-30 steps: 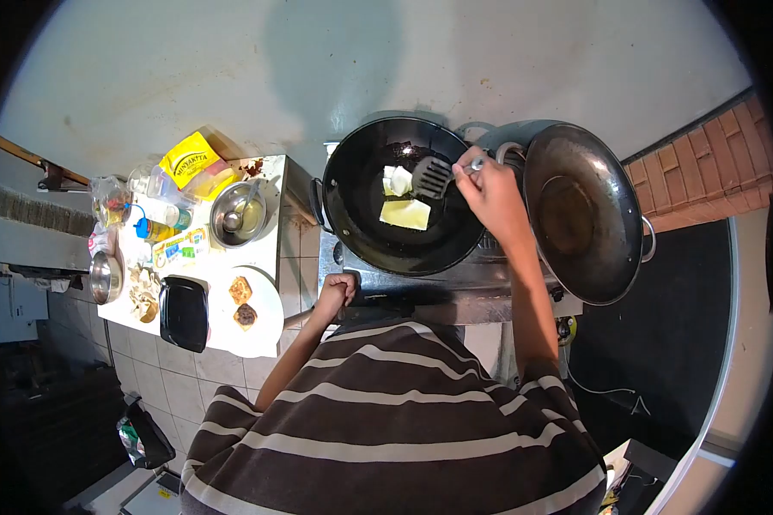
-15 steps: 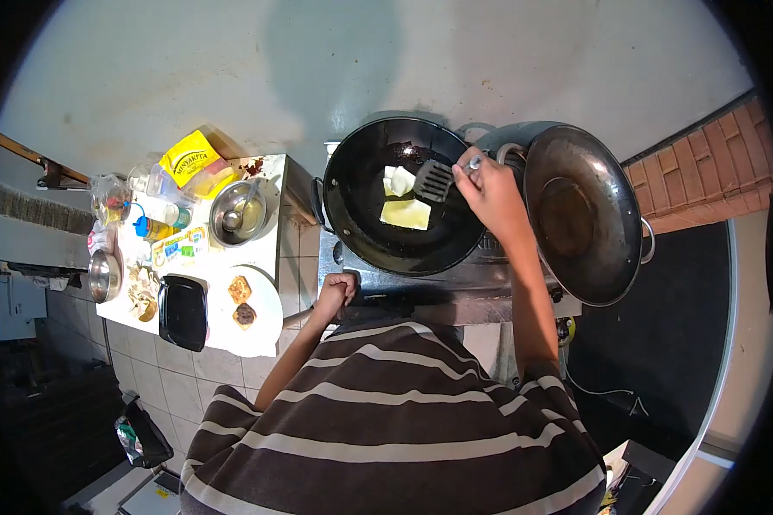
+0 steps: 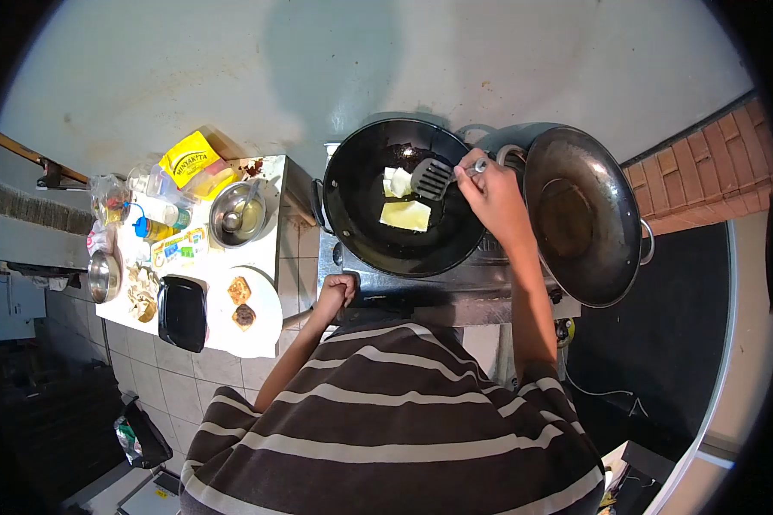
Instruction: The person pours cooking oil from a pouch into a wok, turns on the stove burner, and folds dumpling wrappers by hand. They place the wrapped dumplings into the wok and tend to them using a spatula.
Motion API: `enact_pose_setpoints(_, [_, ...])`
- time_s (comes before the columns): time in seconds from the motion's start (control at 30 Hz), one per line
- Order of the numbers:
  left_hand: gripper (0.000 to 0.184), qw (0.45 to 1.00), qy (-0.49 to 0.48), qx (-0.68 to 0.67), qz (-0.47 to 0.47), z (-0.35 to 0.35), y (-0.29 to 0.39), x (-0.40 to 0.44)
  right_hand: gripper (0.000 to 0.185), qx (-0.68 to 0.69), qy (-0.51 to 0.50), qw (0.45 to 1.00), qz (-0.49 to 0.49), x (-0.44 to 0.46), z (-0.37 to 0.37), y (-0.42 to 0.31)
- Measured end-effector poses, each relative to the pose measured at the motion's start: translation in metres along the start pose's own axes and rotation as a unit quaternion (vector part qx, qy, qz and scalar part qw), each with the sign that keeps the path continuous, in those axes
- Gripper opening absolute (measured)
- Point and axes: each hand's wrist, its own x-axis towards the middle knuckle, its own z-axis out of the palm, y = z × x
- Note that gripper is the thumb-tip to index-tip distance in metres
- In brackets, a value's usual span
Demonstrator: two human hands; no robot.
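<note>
A slotted spatula (image 3: pixel 432 178) is in my right hand (image 3: pixel 489 190), its dark head over the black wok (image 3: pixel 361 232) on the stove. Beside the spatula head lies a folded pale piece (image 3: pixel 398 181) of what looks like dough wrapper. Just below it in the wok is a flat yellowish rectangular piece (image 3: pixel 405 215). I cannot tell whether the spatula touches the folded piece. My left hand (image 3: pixel 337 292) is closed at the stove's front left edge; whatever its fingers hold, if anything, is hidden.
To the right leans a second, worn wok (image 3: pixel 567 215). On the white side table (image 3: pixel 269 184) are a metal bowl with a ladle (image 3: pixel 236 215), a black tray (image 3: pixel 183 313), a white plate (image 3: pixel 266 322) bearing two browned pieces, and a yellow oil pouch (image 3: pixel 189 163).
The spatula head has shifted slightly left and up, nearer the folded piece. The pieces in the wok and my left hand look unmoved.
</note>
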Motion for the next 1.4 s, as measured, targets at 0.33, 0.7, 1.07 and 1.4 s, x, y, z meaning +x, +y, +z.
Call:
enact_pose_setpoints(0.33, [0.023, 1.000, 0.012, 0.012, -0.009, 0.003, 0.004, -0.002, 0.017, -0.024, 0.021, 0.999, -0.038, -0.002, 0.002, 0.010])
enact_pose_setpoints(0.7, [0.023, 1.000, -0.001, 0.004, 0.000, 0.001, 0.004, -0.001, 0.015, -0.033, 0.015, 0.998, -0.057, -0.003, 0.002, 0.011])
enact_pose_setpoints(1.07, [0.024, 1.000, 0.015, 0.005, -0.013, 0.004, 0.005, -0.002, 0.015, -0.013, 0.018, 0.999, -0.047, -0.002, 0.006, 0.016])
enact_pose_setpoints(1.4, [0.024, 0.999, 0.028, 0.006, -0.013, 0.005, 0.005, -0.002, 0.015, -0.054, 0.039, 0.993, -0.098, 0.000, 0.008, 0.016])
